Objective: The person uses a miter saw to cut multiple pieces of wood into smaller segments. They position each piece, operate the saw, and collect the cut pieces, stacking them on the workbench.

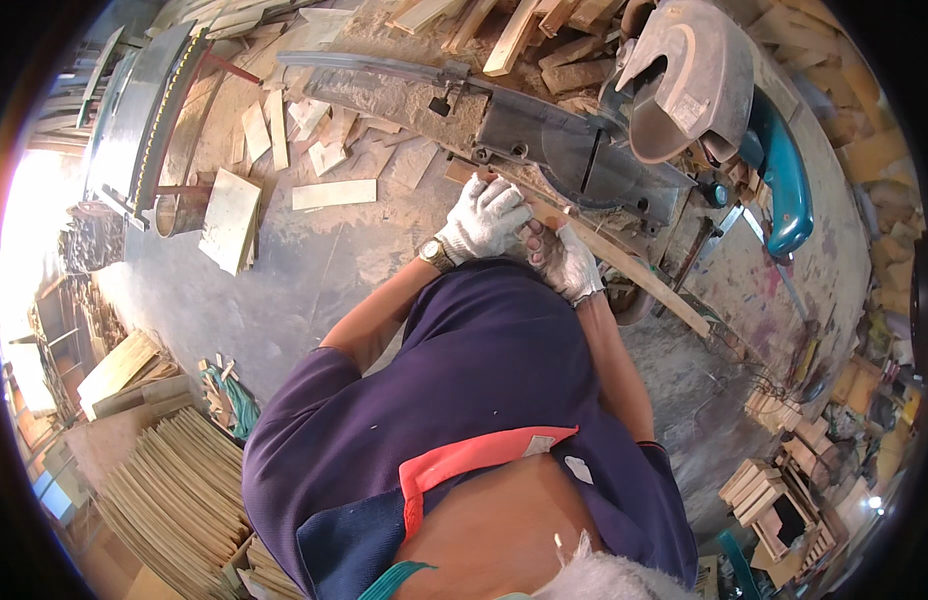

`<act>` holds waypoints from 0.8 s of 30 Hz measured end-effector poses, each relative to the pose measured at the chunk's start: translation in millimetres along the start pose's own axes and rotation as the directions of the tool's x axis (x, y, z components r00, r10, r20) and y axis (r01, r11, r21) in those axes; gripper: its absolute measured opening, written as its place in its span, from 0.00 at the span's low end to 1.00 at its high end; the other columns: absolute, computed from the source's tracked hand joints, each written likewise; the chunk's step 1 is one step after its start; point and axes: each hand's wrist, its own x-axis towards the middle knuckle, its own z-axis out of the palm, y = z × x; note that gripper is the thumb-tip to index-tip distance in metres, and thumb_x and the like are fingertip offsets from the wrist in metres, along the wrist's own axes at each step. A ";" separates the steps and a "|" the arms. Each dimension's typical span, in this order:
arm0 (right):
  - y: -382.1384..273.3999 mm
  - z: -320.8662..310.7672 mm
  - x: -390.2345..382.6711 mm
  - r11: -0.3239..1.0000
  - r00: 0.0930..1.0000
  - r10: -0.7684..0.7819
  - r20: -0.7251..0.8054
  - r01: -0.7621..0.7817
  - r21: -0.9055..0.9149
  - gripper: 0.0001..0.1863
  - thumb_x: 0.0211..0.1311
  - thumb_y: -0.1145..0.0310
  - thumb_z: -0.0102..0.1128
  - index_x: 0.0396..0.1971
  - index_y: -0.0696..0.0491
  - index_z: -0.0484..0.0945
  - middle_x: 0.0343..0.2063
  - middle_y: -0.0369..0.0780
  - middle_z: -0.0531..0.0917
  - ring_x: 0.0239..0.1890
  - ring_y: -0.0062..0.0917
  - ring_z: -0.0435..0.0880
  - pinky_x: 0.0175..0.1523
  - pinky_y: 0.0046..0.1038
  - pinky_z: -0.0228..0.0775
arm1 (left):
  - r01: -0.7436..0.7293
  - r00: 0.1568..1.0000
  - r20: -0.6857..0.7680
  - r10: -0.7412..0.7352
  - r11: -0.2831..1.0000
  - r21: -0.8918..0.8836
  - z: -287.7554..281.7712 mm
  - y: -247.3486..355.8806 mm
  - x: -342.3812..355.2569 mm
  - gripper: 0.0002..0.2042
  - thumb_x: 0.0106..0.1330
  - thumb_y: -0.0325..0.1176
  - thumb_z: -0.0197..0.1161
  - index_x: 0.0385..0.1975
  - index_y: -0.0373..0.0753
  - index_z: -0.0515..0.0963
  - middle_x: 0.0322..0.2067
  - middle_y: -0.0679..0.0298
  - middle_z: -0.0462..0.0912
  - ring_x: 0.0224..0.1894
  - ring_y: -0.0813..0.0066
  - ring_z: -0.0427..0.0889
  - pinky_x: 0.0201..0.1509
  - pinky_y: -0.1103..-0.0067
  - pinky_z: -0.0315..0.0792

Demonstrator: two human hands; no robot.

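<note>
Along the near side of the mitre saw (684, 110), a narrow wooden strip (639, 270) is laid slantwise, its near end reaching past the saw's base. Beside the saw, the strip is met by the left hand (487, 218) and the right hand (564, 262), both white-gloved and close together; the fingers of each grip are curled, but whether either is closed around the wood cannot be told, as part of the strip is covered by the hands. The saw's right side is taken up by its teal handle (792, 190). Behind the saw, wood offcuts (544, 45) are heaped; left of it, a dusty metal rail (374, 88) is extended, with flat wood pieces (334, 194) scattered nearer. Farther left of the saw, a metal frame (144, 125) with a yellow-marked edge is seen. Well to the near left of the saw, thin boards (174, 490) are stacked, and to its near right, wooden pieces (784, 510) are piled. On the saw's guard, a small pale label (692, 108) is carried, its print too small to be read.
</note>
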 end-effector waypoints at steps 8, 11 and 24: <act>3.9 -6.0 -1.6 0.990 0.999 -0.040 0.024 0.043 -0.132 0.21 0.80 0.54 0.49 0.59 0.54 0.73 0.54 0.44 0.82 0.44 0.27 0.80 0.45 0.29 0.74 | 0.068 0.998 0.003 -0.068 0.997 -0.018 7.3 0.0 5.3 0.16 0.43 0.38 0.70 0.36 0.47 0.82 0.38 0.64 0.78 0.46 0.60 0.79 0.51 0.59 0.69; 9.6 -8.6 6.8 0.989 0.980 -0.053 0.193 0.078 -0.123 0.23 0.81 0.54 0.48 0.61 0.57 0.73 0.57 0.45 0.81 0.45 0.24 0.80 0.48 0.30 0.74 | 0.110 0.990 0.091 -0.106 0.993 -0.035 14.3 -3.8 4.8 0.13 0.47 0.35 0.69 0.34 0.46 0.81 0.37 0.62 0.78 0.44 0.58 0.79 0.50 0.58 0.68; 13.4 -3.7 15.7 0.939 0.992 -0.130 -0.005 0.121 -0.323 0.20 0.77 0.57 0.57 0.55 0.58 0.77 0.39 0.37 0.83 0.33 0.23 0.83 0.34 0.26 0.76 | 0.489 0.792 0.514 -0.331 0.847 -0.209 18.2 -51.5 17.4 0.14 0.60 0.41 0.70 0.37 0.36 0.83 0.28 0.55 0.83 0.34 0.53 0.82 0.40 0.66 0.73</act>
